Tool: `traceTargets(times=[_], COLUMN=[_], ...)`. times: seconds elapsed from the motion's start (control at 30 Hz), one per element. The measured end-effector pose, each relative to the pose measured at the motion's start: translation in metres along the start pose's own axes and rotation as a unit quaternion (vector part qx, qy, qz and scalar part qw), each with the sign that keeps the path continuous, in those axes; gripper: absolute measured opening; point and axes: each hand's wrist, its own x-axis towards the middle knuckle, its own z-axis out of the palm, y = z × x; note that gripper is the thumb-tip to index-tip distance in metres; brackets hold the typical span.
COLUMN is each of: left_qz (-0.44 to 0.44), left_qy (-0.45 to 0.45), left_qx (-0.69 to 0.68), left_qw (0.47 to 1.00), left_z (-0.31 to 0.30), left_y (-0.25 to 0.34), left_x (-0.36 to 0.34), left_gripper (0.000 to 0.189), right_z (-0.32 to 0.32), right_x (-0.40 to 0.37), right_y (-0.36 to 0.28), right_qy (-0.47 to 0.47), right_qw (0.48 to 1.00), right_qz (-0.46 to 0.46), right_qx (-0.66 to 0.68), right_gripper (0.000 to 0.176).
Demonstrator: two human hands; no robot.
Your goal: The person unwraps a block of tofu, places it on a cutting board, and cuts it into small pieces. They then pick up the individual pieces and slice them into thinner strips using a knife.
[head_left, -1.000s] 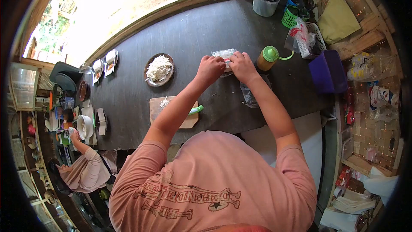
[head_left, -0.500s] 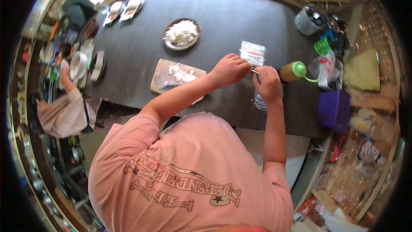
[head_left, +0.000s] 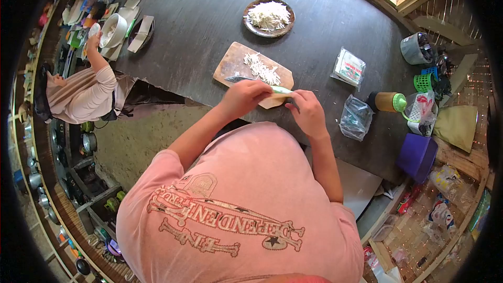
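My left hand (head_left: 245, 98) and my right hand (head_left: 308, 113) are close together over the near right end of a wooden cutting board (head_left: 230, 64). Between their pinched fingertips shows a narrow green-and-pale strip (head_left: 281, 89), mostly covered by the fingers; its kind I cannot tell. On the board lies a heap of white shreds (head_left: 262, 69). A knife blade (head_left: 238, 79) rests at the board's near edge, just beyond my left hand. Behind the board stands a round brown plate (head_left: 248, 27) piled with more white shreds (head_left: 269, 15).
To the right lie a printed packet (head_left: 350, 68) and a clear plastic bag (head_left: 356, 118). A green-capped bottle (head_left: 389, 101) and a purple bin (head_left: 417, 157) line that edge. At left, another person (head_left: 86, 97) reaches toward a white bowl (head_left: 116, 30).
Both hands have moved left, from beside the printed packet to over the cutting board. The camera view has shifted too, and the plastic bag on the right is now uncovered.
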Motion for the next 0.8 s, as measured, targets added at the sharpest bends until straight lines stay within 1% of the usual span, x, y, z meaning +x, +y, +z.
traceTargets(times=[0.03, 0.07, 0.1, 0.13, 0.17, 0.23, 0.3, 0.37, 0.43, 0.47, 0.5, 0.53, 0.57, 0.6, 0.63, 0.67, 0.7, 0.73, 0.77, 0.8], left_qz=[-0.027, -0.028, -0.058, -0.086, -0.083, -0.09, -0.088, -0.103, -0.104, -0.109, -0.104, -0.099, -0.095, -0.092, -0.098, -0.102, -0.099, -0.089, -0.079, -0.075], left_qy=[0.033, 0.033, 0.057, 0.08, 0.079, 0.112, 0.111, 0.084, 0.065, 0.047, 0.043, 0.021, 0.0, -0.004, -0.043, -0.081, -0.083, -0.109, -0.135, -0.137], left_qx=[0.022, 0.019, 0.015, 0.013, 0.012, 0.02, 0.022, -0.003, -0.018, -0.031, -0.034, -0.065, -0.096, -0.1, -0.104, -0.106, -0.11, -0.13, -0.15, -0.155], left_qw=[0.999, 0.999, 0.997, 0.993, 0.993, 0.989, 0.99, 0.991, 0.992, 0.992, 0.993, 0.993, 0.991, 0.991, 0.989, 0.986, 0.986, 0.981, 0.976, 0.975], left_z=[-0.012, -0.024, -0.038, -0.051, -0.063, -0.082, -0.096, -0.108, -0.116, -0.12, -0.123, -0.124, -0.126, -0.129, -0.132, -0.135, -0.136, -0.136, -0.135, -0.135], left_y=[-0.004, -0.007, -0.008, -0.012, -0.017, -0.028, -0.04, -0.048, -0.054, -0.057, -0.062, -0.07, -0.077, -0.081, -0.085, -0.089, -0.094, -0.098, -0.103, -0.107], left_x=[-0.007, -0.014, -0.017, -0.019, -0.021, -0.024, -0.025, -0.025, -0.023, -0.022, -0.022, -0.022, -0.021, -0.02, -0.018, -0.016, -0.014, -0.012, -0.009, -0.007], left_gripper=[0.014, 0.014, 0.014, 0.014, 0.014, 0.012, 0.011, 0.011, 0.01, 0.01, 0.01, 0.011, 0.012, 0.012, 0.012, 0.011, 0.011, 0.012, 0.012, 0.012], right_z=[0.012, 0.023, 0.032, 0.039, 0.045, 0.055, 0.063, 0.072, 0.079, 0.08, 0.079, 0.078, 0.077, 0.075, 0.074, 0.074, 0.076, 0.078, 0.082, 0.086], right_x=[0.005, 0.007, 0.009, 0.011, 0.013, 0.017, 0.019, 0.019, 0.021, 0.02, 0.018, 0.017, 0.015, 0.011, 0.008, 0.007, 0.006, 0.003, 0.002, 0.003], right_y=[0.001, 0.002, 0.003, 0.002, 0.002, 0.001, -0.001, -0.003, -0.006, -0.007, -0.01, -0.013, -0.015, -0.02, -0.024, -0.025, -0.024, -0.024, -0.021, -0.02], right_qy=[-0.002, -0.005, -0.008, -0.007, -0.005, 0.001, 0.007, 0.012, 0.015, 0.018, 0.028, 0.038, 0.041, 0.071, 0.102, 0.104, 0.137, 0.169, 0.171, 0.155], right_qw=[1.0, 0.999, 0.996, 0.995, 0.994, 0.996, 0.995, 0.994, 0.998, 0.998, 0.999, 0.999, 0.999, 0.997, 0.994, 0.993, 0.987, 0.977, 0.976, 0.973], right_qz=[0.0, -0.017, -0.033, -0.031, -0.029, -0.012, -0.014, -0.014, 0.005, 0.01, 0.002, -0.007, -0.003, 0.023, 0.049, 0.052, 0.083, 0.113, 0.115, 0.135], right_qx=[-0.001, -0.043, -0.086, -0.1, -0.102, -0.092, -0.101, -0.11, -0.054, -0.058, -0.026, 0.005, 0.0, 0.003, 0.005, 0.001, -0.033, -0.068, -0.073, -0.101], right_gripper=[0.034, 0.033, 0.032, 0.031, 0.031, 0.03, 0.028, 0.027, 0.024, 0.024, 0.024, 0.025, 0.025, 0.025, 0.025, 0.025, 0.025, 0.026, 0.026, 0.028])
